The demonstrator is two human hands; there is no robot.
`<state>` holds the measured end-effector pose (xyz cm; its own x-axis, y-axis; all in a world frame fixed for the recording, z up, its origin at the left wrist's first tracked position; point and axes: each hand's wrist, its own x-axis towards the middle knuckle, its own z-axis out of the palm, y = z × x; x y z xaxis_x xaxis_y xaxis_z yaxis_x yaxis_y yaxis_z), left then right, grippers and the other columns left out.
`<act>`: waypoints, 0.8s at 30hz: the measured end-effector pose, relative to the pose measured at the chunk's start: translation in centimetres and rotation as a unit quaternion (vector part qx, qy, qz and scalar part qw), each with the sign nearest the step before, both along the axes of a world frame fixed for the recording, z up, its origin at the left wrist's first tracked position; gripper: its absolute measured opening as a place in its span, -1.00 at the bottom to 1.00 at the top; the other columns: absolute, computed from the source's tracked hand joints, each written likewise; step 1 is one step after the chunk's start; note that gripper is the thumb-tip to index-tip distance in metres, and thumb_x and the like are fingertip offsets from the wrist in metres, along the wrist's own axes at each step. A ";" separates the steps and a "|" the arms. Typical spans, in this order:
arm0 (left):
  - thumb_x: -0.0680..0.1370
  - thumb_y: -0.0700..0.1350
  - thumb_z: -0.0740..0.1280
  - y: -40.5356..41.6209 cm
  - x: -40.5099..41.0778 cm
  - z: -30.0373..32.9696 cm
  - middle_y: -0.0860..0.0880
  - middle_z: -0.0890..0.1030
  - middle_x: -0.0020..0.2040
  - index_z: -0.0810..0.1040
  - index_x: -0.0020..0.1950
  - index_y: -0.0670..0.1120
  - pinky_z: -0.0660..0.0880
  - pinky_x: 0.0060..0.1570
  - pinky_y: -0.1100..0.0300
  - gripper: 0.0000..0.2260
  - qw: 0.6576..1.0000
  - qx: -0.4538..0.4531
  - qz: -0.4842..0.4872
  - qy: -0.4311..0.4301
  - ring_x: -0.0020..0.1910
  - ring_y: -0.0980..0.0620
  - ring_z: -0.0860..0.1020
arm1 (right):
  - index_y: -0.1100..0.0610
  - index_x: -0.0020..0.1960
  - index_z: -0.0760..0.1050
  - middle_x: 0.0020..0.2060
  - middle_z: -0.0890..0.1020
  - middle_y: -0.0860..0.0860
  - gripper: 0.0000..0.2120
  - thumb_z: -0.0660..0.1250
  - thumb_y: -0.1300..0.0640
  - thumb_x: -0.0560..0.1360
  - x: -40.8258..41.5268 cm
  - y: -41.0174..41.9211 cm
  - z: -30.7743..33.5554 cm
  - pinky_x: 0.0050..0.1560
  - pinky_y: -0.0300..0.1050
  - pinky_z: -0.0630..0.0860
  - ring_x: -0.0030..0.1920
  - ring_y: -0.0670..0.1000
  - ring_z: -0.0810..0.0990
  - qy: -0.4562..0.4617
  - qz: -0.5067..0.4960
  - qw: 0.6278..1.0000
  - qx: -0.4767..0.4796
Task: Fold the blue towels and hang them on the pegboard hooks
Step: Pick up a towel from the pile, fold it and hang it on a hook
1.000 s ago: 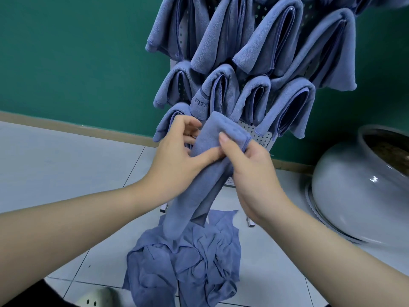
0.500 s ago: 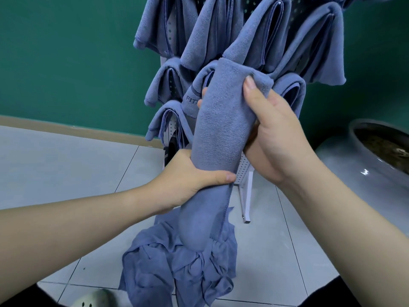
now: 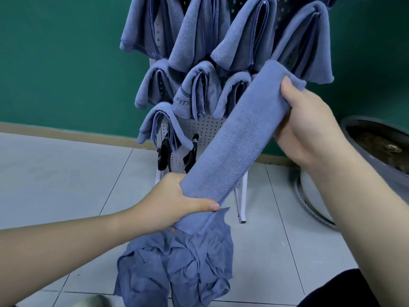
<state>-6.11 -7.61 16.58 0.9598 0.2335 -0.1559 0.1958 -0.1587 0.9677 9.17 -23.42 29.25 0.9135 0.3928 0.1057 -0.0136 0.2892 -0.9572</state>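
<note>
A blue towel [image 3: 234, 138], folded into a long narrow strip, stretches slantwise in front of the white pegboard [image 3: 201, 127]. My right hand [image 3: 309, 127] grips its upper end at the right. My left hand [image 3: 177, 202] grips its lower end, thumb across the cloth. Several folded blue towels [image 3: 199, 36] hang on the pegboard's hooks in rows. Two black hooks [image 3: 190, 151] on the lowest part of the board are bare. A crumpled heap of blue towels [image 3: 177, 262] lies on the floor below my hands.
The pegboard stands on white legs [image 3: 242, 202] against a green wall. A large grey ceramic pot [image 3: 380, 151] sits on the tiled floor at the right. A shoe tip [image 3: 95, 301] shows at the bottom edge.
The towel strip went from hanging upright to pulled out slantwise between both hands. My right hand moved up and right, my left hand slid down to the lower end.
</note>
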 end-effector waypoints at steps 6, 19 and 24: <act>0.37 0.01 0.65 2.6 -0.1 0.6 0.01 0.62 -0.35 0.60 -0.16 -0.28 0.39 -0.37 0.30 -0.60 0.983 0.142 -0.069 0.091 -0.38 0.09 0.55 | 0.12 0.36 0.53 0.16 0.73 0.07 -0.66 0.16 -0.04 0.73 -0.3 -1.7 -2.4 0.20 0.21 0.64 0.20 0.11 0.70 0.034 0.023 0.993 -0.111; 0.49 -0.29 0.51 1.2 2.6 2.3 -0.09 0.71 0.21 0.61 0.30 -0.15 0.59 0.17 0.20 -0.61 0.988 -0.119 -0.100 -0.018 0.20 -0.03 0.67 | 0.14 0.31 0.54 0.14 0.74 0.06 -0.67 0.16 -0.02 0.72 -2.2 -0.6 -4.3 -0.04 0.00 0.71 0.12 0.06 0.73 0.179 0.081 0.980 -0.037; 0.44 -0.20 0.55 1.9 2.2 2.7 -0.18 0.73 0.12 0.64 0.23 -0.21 0.64 0.01 0.17 -0.62 0.987 -0.141 -0.080 0.011 0.03 -0.07 0.70 | 0.20 0.32 0.52 0.04 0.76 0.10 -0.72 0.19 0.07 0.73 -0.8 -1.0 -5.3 -0.16 0.00 0.72 -0.03 0.05 0.77 0.260 0.016 0.965 -0.040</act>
